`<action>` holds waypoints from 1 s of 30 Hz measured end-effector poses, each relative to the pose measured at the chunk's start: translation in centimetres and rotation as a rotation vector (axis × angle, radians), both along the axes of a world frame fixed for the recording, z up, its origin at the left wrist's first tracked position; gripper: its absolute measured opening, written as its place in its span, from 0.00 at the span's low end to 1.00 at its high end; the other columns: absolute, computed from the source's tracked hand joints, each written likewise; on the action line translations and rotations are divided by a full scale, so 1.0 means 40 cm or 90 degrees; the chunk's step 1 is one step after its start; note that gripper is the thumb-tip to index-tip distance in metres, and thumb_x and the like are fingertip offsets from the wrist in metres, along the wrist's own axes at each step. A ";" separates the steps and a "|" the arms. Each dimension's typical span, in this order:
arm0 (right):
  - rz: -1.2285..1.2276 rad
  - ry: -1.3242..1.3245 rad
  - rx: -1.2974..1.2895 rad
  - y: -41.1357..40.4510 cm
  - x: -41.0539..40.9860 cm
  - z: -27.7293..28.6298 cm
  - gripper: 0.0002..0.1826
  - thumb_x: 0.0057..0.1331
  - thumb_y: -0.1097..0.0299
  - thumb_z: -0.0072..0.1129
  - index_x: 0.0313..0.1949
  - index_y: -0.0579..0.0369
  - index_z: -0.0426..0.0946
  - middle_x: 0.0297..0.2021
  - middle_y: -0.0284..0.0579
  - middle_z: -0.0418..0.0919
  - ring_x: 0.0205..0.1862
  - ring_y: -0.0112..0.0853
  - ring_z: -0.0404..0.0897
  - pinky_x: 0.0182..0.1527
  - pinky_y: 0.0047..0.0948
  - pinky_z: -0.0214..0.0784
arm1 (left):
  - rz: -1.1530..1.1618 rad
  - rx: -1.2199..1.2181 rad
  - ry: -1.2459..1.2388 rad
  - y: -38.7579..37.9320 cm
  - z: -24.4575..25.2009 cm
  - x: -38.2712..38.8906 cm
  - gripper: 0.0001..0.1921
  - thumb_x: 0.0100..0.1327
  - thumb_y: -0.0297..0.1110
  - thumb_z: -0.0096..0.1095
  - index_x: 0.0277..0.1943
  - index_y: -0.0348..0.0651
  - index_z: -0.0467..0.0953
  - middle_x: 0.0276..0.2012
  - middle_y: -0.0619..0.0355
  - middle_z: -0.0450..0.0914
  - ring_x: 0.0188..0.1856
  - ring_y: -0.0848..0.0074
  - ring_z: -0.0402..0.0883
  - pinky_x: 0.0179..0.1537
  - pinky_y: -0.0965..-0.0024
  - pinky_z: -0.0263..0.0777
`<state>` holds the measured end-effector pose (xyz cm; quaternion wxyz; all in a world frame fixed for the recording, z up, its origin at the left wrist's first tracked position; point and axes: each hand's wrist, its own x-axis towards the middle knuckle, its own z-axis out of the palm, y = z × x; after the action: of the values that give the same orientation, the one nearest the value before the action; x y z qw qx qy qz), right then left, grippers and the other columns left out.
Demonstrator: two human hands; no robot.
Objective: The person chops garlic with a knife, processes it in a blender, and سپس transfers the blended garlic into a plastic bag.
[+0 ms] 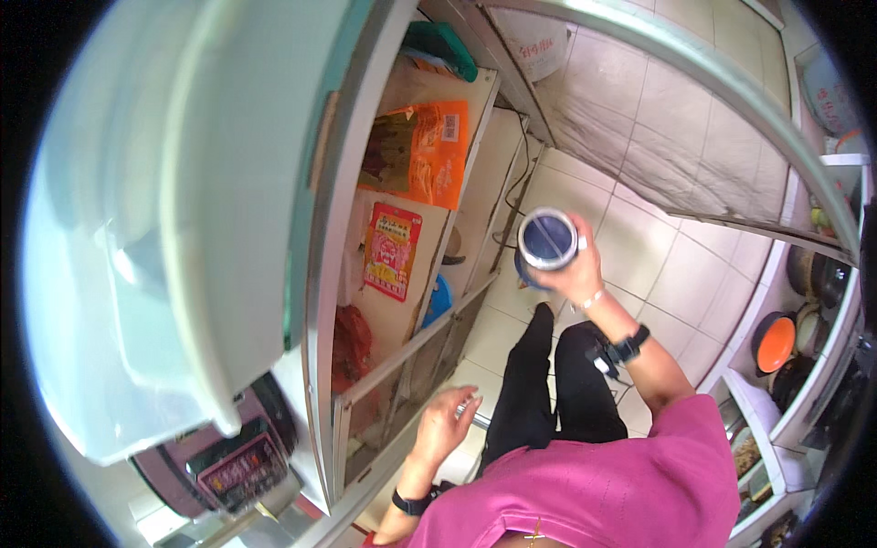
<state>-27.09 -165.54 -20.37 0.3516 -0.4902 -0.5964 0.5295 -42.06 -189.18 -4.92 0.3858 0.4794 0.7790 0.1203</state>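
Note:
My right hand (581, 268) is wrapped around a cylindrical container (548, 238), held out over the tiled floor. Its round end faces up, with a silvery rim and a dark blue face crossed by a pale bar; I cannot tell whether it is a jar or a cup. Lower down, my left hand (447, 426) hovers beside the framed cabinet door (404, 383). Its fingers are loosely curled and a little apart, with no object visible in them. Inside the cabinet, a red food packet (392, 252) and an orange plastic packet (438, 156) lie on the shelf (428, 229).
A large translucent lid or cover (226, 205) fills the left. Beneath it stands a dark appliance (233, 459). A metal-framed panel (671, 130) spans the upper right. Shelves on the right hold an orange bowl (775, 342) and pots. A black cable (526, 154) trails by the cabinet.

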 end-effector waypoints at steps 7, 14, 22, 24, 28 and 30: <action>0.309 0.149 -0.046 -0.170 0.154 0.438 0.49 0.35 0.62 0.80 0.57 0.59 0.61 0.48 0.46 0.74 0.51 0.34 0.75 0.55 0.32 0.67 | 0.007 0.090 -0.139 0.083 0.224 0.094 0.51 0.43 0.46 0.79 0.67 0.36 0.55 0.63 0.42 0.64 0.65 0.54 0.63 0.64 0.59 0.59; 0.487 0.172 0.162 -0.216 0.158 0.758 0.49 0.32 0.55 0.82 0.54 0.59 0.68 0.51 0.49 0.72 0.56 0.43 0.69 0.58 0.40 0.62 | 0.167 0.275 -0.294 0.012 0.399 0.174 0.55 0.32 0.45 0.86 0.63 0.36 0.59 0.62 0.47 0.65 0.63 0.64 0.67 0.63 0.62 0.61; 0.224 -0.144 0.451 0.004 0.224 0.847 0.39 0.52 0.48 0.68 0.55 0.62 0.68 0.53 0.53 0.69 0.56 0.47 0.67 0.58 0.42 0.59 | 0.255 0.444 -0.353 -0.129 0.594 0.172 0.47 0.30 0.34 0.85 0.57 0.34 0.66 0.52 0.48 0.76 0.55 0.66 0.75 0.59 0.62 0.65; -0.005 -0.413 0.559 0.170 0.311 0.747 0.36 0.57 0.48 0.64 0.55 0.64 0.68 0.52 0.58 0.70 0.55 0.49 0.68 0.58 0.44 0.60 | 0.301 0.525 -0.392 -0.184 0.611 0.154 0.47 0.30 0.31 0.84 0.58 0.33 0.65 0.53 0.45 0.75 0.56 0.62 0.74 0.60 0.58 0.64; -0.171 -0.669 0.488 0.356 0.504 0.647 0.38 0.60 0.40 0.55 0.57 0.61 0.68 0.55 0.59 0.71 0.58 0.51 0.68 0.60 0.47 0.57 | 0.365 0.617 -0.432 -0.337 0.630 0.119 0.49 0.37 0.37 0.81 0.62 0.32 0.60 0.56 0.40 0.70 0.59 0.54 0.70 0.60 0.54 0.63; -0.076 -0.706 0.156 0.349 0.513 0.664 0.36 0.59 0.42 0.56 0.55 0.61 0.71 0.51 0.61 0.75 0.55 0.52 0.72 0.58 0.47 0.60 | 0.431 0.624 -0.359 -0.424 0.638 0.127 0.53 0.38 0.49 0.79 0.64 0.32 0.57 0.56 0.39 0.69 0.57 0.53 0.71 0.58 0.53 0.66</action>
<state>-6.56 -151.58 6.21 0.0695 -0.6831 -0.7201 0.0997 -36.99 -206.14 20.60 0.2525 0.2780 0.6111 0.6968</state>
